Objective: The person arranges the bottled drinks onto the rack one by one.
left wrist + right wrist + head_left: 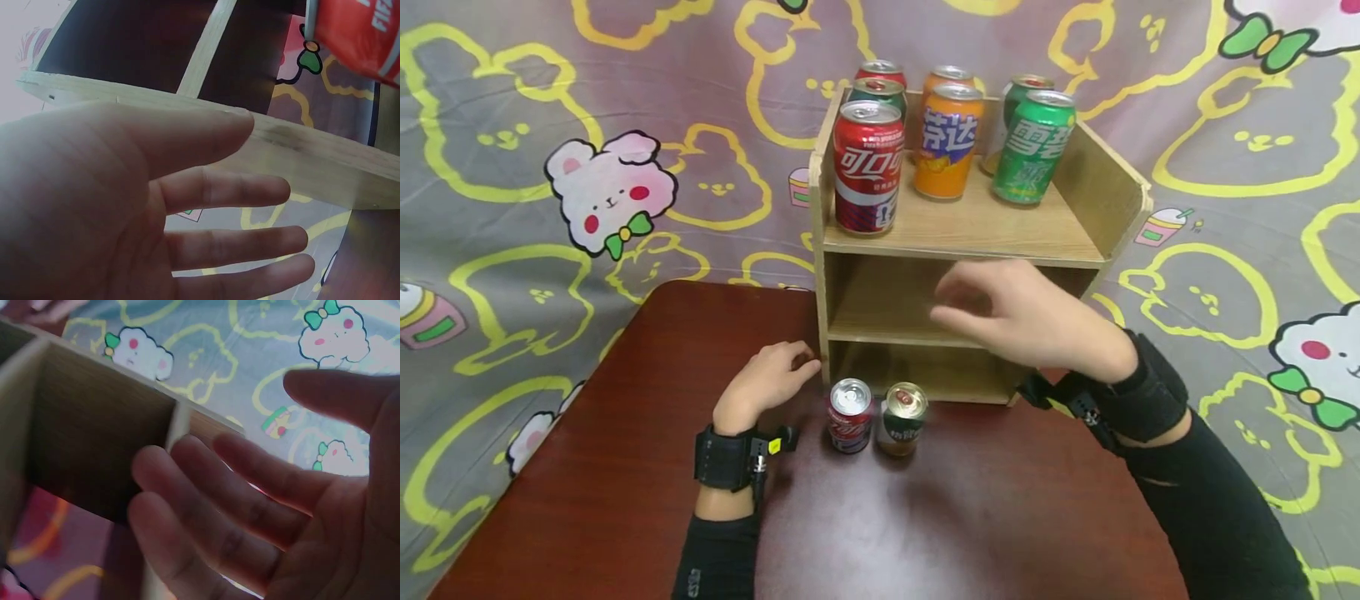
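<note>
My left hand [769,382] is beside the lower left edge of the small wooden shelf [962,337], its thumb and fingers apart with nothing between them. Close to its right, on the table, stand a red cola can [850,421] and a dark green can with a gold top [902,425]. My right hand [1022,312] hovers in front of the middle shelf, loosely bent and holding nothing; in the right wrist view its fingers [231,537] are spread from the thumb. On the top shelf the front cans are red cola [868,171], orange soda [950,146] and green soda [1034,154].
Behind the front cans on top stand several more, including a red can [881,73] and a green one [1028,83]. The shelf stands on a dark red-brown table [625,467]. A patterned cloth [715,167] with cartoon bears hangs behind.
</note>
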A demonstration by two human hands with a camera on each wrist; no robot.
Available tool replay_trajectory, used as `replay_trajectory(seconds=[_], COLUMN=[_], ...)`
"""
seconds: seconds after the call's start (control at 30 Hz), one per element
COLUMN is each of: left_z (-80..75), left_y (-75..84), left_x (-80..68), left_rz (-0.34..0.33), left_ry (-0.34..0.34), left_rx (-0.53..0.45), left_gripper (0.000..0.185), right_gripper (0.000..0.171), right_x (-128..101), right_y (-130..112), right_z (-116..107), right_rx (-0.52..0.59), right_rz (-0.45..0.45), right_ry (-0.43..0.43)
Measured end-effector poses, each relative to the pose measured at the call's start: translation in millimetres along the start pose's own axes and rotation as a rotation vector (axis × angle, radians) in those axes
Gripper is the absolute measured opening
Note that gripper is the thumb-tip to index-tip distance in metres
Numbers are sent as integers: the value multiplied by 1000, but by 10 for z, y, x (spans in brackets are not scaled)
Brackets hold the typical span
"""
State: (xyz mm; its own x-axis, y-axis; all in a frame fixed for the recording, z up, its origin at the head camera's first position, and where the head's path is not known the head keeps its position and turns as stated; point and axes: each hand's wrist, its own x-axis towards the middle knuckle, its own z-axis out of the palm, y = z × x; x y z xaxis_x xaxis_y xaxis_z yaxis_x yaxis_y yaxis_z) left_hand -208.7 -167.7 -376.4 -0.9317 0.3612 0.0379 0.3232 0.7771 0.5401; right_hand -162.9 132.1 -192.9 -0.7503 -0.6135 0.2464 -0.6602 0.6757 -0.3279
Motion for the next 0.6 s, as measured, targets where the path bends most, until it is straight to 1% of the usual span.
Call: replay_trajectory(seconds=[0.13, 0.2, 0.27, 0.33, 0.43, 0.5, 0.6], left_z=[-18, -28, -37, -44, -46, -42, -26], left_y=[-6, -16, -26, -33, -35, -36, -43], left_x=[-2, -2, 0, 2, 4, 2, -3], left_rz=[-36, -49, -58, -63, -62, -66, -73], left_ry=[-28, -37, -43, -46, -53, -57, -60], left_rx=[2, 11, 20, 24, 27, 28, 24], left_gripper=[32, 34, 35, 35, 35, 35, 35], right_gripper=[22, 24, 28, 35, 49, 59, 72], right_x=[-223, -318, -401, -472, -560, -597, -604], right_y=[157, 241, 324, 403, 495, 527, 523], right_z=[325, 520, 730, 946, 1241, 1417, 1626], right_rx=[39, 56, 78, 112, 171, 204, 217], right_rz=[-12, -3, 29, 71, 162, 222, 301], right_ry=[-96, -120, -135, -137, -131, -122, -97])
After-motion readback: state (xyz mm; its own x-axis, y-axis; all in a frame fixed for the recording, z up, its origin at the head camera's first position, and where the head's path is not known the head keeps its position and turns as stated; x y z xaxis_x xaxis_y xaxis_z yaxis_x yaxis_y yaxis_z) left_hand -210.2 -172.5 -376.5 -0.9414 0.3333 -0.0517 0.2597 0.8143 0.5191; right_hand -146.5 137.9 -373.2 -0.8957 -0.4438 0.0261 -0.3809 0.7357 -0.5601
